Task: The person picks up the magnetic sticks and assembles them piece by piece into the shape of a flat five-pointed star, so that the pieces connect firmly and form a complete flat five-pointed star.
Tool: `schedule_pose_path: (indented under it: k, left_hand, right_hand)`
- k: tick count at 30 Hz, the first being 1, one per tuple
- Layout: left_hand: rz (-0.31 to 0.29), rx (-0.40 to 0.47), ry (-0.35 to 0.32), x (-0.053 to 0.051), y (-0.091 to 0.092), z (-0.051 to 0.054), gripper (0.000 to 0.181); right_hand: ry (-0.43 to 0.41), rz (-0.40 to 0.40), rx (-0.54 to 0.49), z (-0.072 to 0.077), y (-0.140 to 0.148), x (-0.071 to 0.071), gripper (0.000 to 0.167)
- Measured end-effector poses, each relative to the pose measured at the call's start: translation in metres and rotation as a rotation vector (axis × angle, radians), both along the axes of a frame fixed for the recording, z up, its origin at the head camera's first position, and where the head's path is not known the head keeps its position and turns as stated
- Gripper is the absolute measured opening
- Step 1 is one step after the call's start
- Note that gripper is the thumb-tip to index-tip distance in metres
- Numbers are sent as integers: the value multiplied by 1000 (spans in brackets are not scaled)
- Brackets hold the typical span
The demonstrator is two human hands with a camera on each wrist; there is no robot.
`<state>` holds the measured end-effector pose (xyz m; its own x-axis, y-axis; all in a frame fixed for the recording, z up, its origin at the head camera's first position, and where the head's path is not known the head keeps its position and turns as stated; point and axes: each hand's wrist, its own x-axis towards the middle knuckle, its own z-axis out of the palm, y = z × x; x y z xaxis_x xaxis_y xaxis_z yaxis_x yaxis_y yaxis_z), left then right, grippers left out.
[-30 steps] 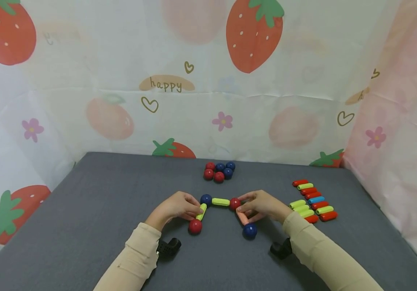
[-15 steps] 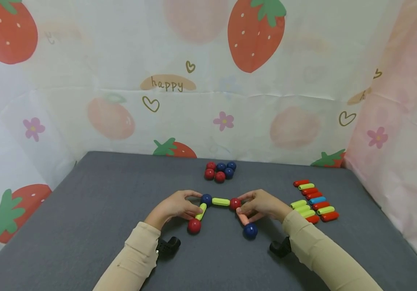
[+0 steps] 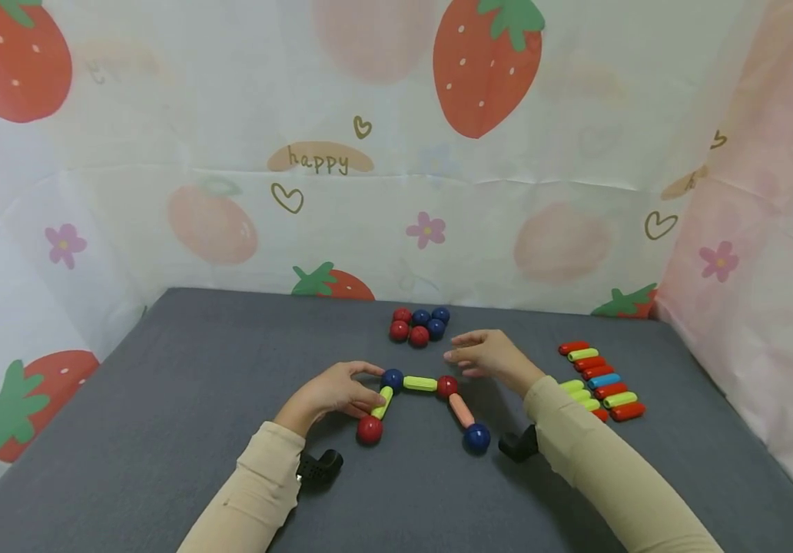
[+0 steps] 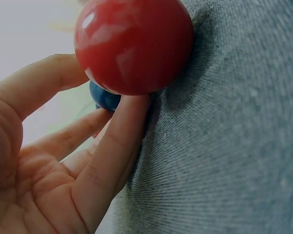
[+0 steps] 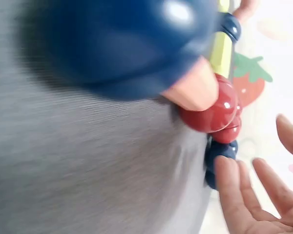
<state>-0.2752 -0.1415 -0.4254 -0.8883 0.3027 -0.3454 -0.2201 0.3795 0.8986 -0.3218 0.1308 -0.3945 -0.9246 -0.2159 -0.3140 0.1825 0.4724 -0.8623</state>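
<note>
A chain of balls and rods lies on the grey table. From a near red ball (image 3: 369, 430), a yellow-green rod (image 3: 386, 401) leads to a blue ball (image 3: 393, 379). A second yellow-green rod (image 3: 420, 383) joins that to a red ball (image 3: 447, 386), then an orange rod (image 3: 462, 411) and a blue ball (image 3: 476, 438). My left hand (image 3: 333, 395) holds the left rod, its index finger at the blue ball. Relaxed and empty, my right hand (image 3: 493, 357) hovers behind the right red ball; the right wrist view shows its fingers (image 5: 228, 187) apart from the chain.
Loose red balls (image 3: 399, 330) and blue balls (image 3: 436, 329) cluster at the back of the table. Several red, yellow-green and blue rods (image 3: 602, 380) lie at the right, partly behind the right sleeve. A patterned cloth (image 3: 341, 230) hangs behind the table.
My right hand has let go of the right red ball and orange rod and moved away towards the back. The left hand stays almost where it was.
</note>
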Motion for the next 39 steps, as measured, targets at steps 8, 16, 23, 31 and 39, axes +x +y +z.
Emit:
schedule_pose_path:
  k: [8,16,23,31,39]
  left_hand:
    - [2,25,-2,0,-4,2,61]
    - [0,19,3,-1,-4,-1,60]
    - [-5,28,5,-1,-4,1,60]
    - [2,21,-4,-1,-3,0,59]
    - [-3,18,-2,-1,-4,1,60]
  right_hand:
    - [74,-80,-54,4,-24,-26,48]
    - [90,-80,-39,15,-21,-41,49]
    - [127,-13,-26,19,-27,-44,48]
    - [118,21,-13,10,-26,-50,45]
    - [89,-1,-27,7,-23,-50,44]
